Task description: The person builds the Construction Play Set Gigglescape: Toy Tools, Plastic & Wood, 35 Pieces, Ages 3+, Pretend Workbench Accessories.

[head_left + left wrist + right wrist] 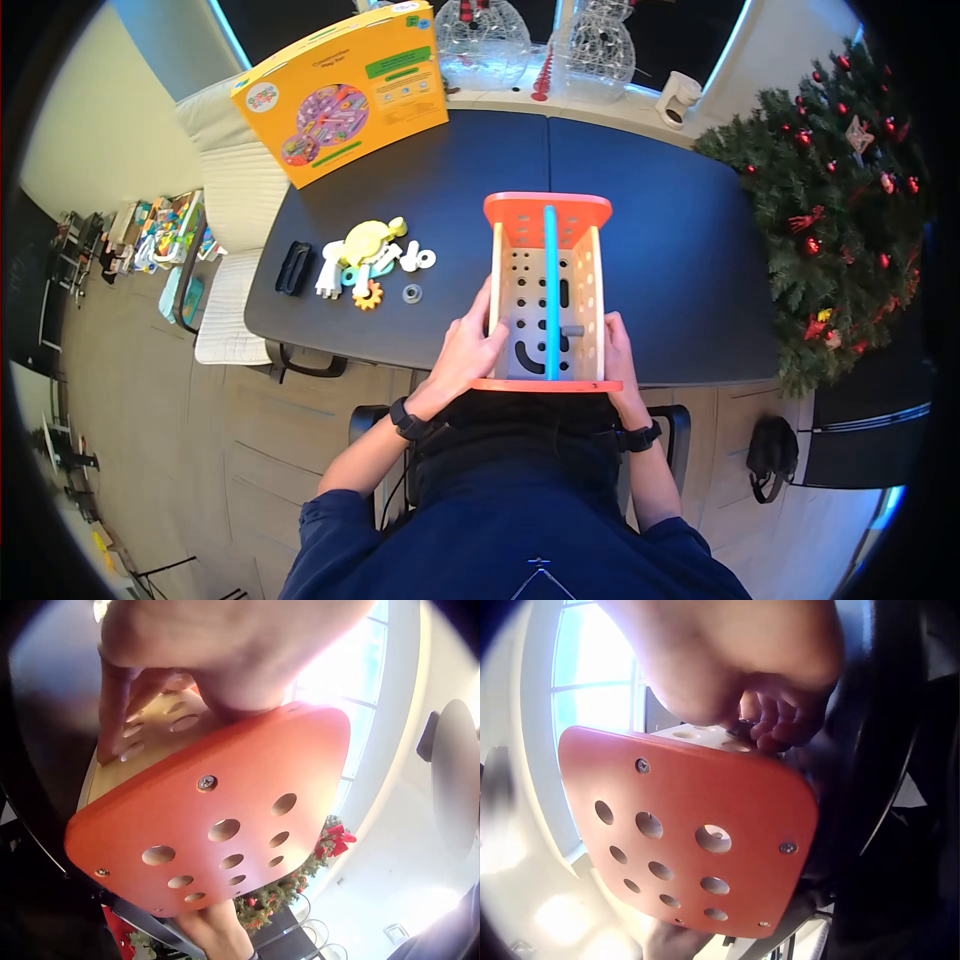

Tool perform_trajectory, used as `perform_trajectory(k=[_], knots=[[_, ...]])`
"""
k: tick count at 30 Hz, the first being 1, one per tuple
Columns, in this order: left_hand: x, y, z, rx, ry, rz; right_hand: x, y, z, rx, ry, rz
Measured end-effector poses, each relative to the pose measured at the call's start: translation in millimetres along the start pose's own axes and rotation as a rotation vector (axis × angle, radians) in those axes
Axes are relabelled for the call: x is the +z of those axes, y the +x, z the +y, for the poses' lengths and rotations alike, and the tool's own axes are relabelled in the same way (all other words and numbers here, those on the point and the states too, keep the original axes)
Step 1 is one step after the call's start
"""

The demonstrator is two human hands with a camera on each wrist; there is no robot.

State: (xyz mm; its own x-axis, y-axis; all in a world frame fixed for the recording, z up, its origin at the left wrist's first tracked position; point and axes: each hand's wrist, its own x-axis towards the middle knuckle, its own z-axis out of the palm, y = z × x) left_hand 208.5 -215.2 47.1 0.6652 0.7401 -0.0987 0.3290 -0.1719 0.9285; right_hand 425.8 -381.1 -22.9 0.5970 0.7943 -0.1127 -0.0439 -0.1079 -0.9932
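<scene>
A wooden toy toolbox [590,260] with red end panels and a blue handle bar [552,290] is held at the table's near edge, its open top toward the head camera. My left hand [468,348] grips its left side wall, thumb at the top edge and fingers spread along the holed outer face. At the right wall, my right hand [620,362] has its fingers curled near a hole, pinching a dark piece partly hidden by the fingers. A grey peg [572,331] pokes inward from that wall, level with this hand. The near red panel [682,832] shows round holes and screws.
Left on the dark table [680,260] lie white and yellow toy parts [368,243], an orange gear [368,295], a grey ring [412,293] and a black case [294,268]. A yellow box [350,100] stands behind them. A decorated Christmas tree [820,220] borders the right side.
</scene>
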Motion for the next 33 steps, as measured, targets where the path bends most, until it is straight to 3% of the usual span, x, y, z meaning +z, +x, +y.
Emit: perform_trajectory(k=[3, 5, 7, 9, 13, 18, 22, 26, 29, 30, 33], knots=[[-22, 6, 0, 0.084, 0.116, -0.081, 3, -1, 7, 0.003, -0.051, -0.003], [-52, 7, 18, -0.147, -0.036, -0.182, 4, -3, -6, 0.011, -0.092, -0.019], [-74, 19, -8, 0.061, 0.397, 0.078, 1, -3, -19, 0.048, -0.183, -0.068], [-92, 20, -14, 0.068, 0.743, 0.202, 1, -6, -36, 0.115, -0.226, -0.081], [-102, 25, -27, 0.026, 0.943, 0.091, -1, -2, -26, -0.004, -0.239, -0.105], [-101, 46, -46, -0.008, 0.939, 0.082, -1, -9, -29, -0.072, -0.207, -0.135], [-98, 46, -18, -0.035, 0.835, 0.063, -3, -10, -22, -0.088, -0.118, -0.182], [-80, 30, 40, 0.046, 0.452, -0.010, -3, -12, -22, -0.079, -0.100, -0.180], [-63, 20, 55, 0.342, 0.389, -0.145, -4, -11, -15, -0.101, -0.114, -0.174], [-58, 21, 60, 0.320, 0.460, -0.218, -4, -10, -15, -0.100, -0.116, -0.178], [-45, 31, 56, 0.609, 0.775, -0.229, -5, -11, -16, -0.095, -0.117, -0.190]])
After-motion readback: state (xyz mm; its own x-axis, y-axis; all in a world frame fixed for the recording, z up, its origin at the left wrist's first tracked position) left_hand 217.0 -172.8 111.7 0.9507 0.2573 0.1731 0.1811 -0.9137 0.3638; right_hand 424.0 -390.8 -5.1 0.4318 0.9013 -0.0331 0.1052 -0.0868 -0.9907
